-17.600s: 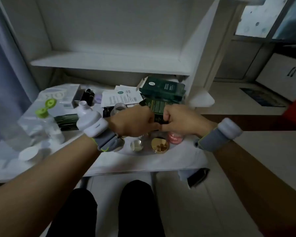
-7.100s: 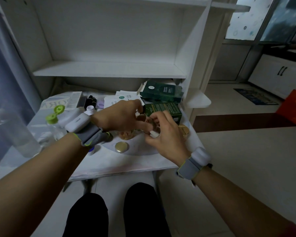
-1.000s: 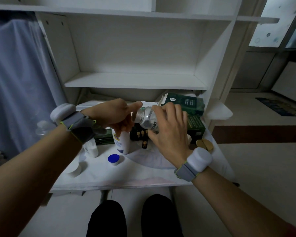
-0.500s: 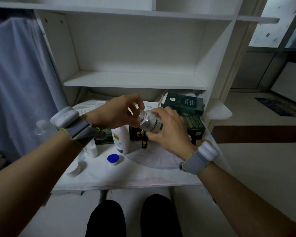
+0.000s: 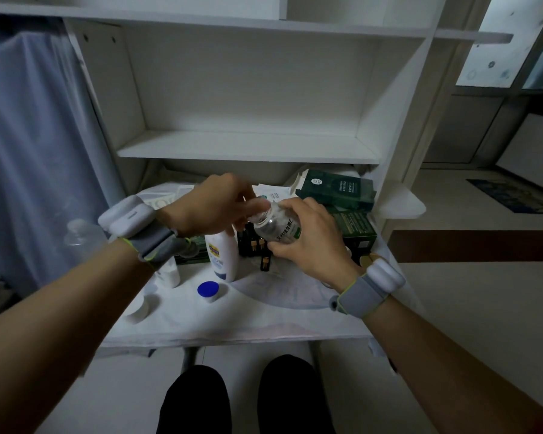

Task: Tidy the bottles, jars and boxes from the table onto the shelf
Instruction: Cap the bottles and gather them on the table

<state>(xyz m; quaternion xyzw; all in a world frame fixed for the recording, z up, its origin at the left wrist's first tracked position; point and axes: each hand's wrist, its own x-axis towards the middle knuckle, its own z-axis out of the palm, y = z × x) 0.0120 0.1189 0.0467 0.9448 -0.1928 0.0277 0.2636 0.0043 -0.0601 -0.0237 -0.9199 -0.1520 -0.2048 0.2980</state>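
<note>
The right hand [image 5: 314, 245] wraps the tilted clear bottle [image 5: 276, 227], the left hand [image 5: 213, 205] pinches its mouth; seemingly light, rigid, slippery, it is best held mid-body.

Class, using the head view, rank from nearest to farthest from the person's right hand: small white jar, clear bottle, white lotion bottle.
1. clear bottle, gripped in the right hand.
2. white lotion bottle, standing to its left.
3. small white jar, far off at the front left.

a home: white shelf [image 5: 248, 148], blue curtain [image 5: 29, 136], cluttered table [image 5: 232, 321] (lotion bottle [image 5: 223, 255], mask boxes [image 5: 336, 187]).
</note>
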